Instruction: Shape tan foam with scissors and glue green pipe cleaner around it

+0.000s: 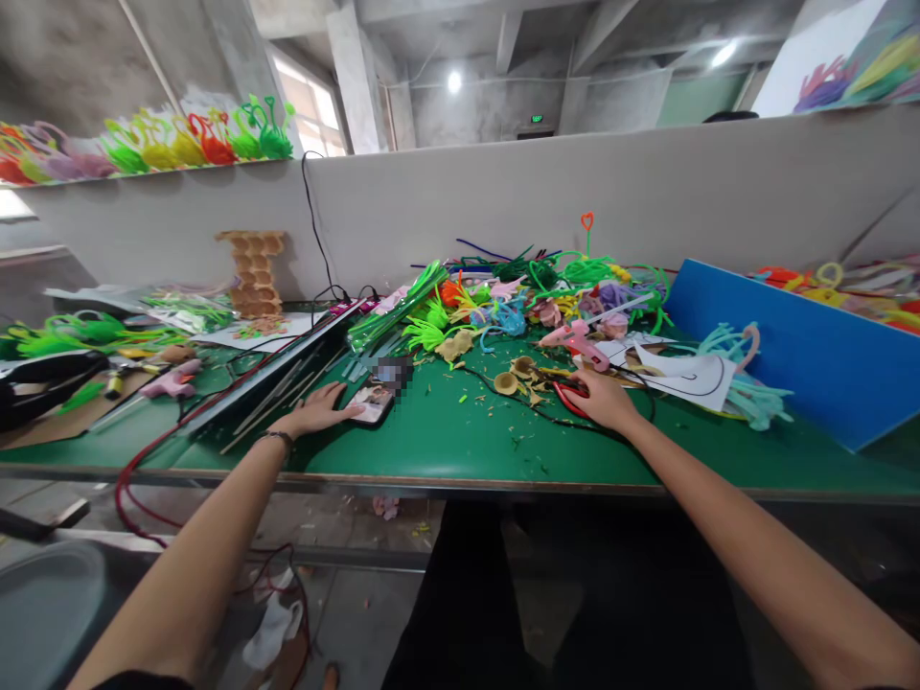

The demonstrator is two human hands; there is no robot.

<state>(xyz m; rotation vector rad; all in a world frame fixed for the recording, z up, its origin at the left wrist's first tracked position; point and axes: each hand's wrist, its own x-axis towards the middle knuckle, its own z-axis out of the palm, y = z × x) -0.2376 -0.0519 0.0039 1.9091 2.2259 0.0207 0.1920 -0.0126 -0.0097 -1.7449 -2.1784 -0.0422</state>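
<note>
My left hand (317,410) rests on the green table with its fingers stretched out. Its thumb reaches the near edge of a phone (372,404), which lies flat with its screen lit; part of the screen is blurred. On the other side, my right hand (605,401) is closed round a tool with red handles (569,399); the fingers partly cover it, so its exact kind is hard to make out. Small tan cups (506,383) lie left of that hand. Just behind it sits a pink glue gun (579,341).
A heap of coloured fuzzy stems (503,302) fills the table's back middle. White paper sheets (686,376) and a blue board (797,350) stand to the right. Another pink glue gun (172,380) lies at left. Dark cables cross the green table (446,450). Finished swans (194,139) line a ledge.
</note>
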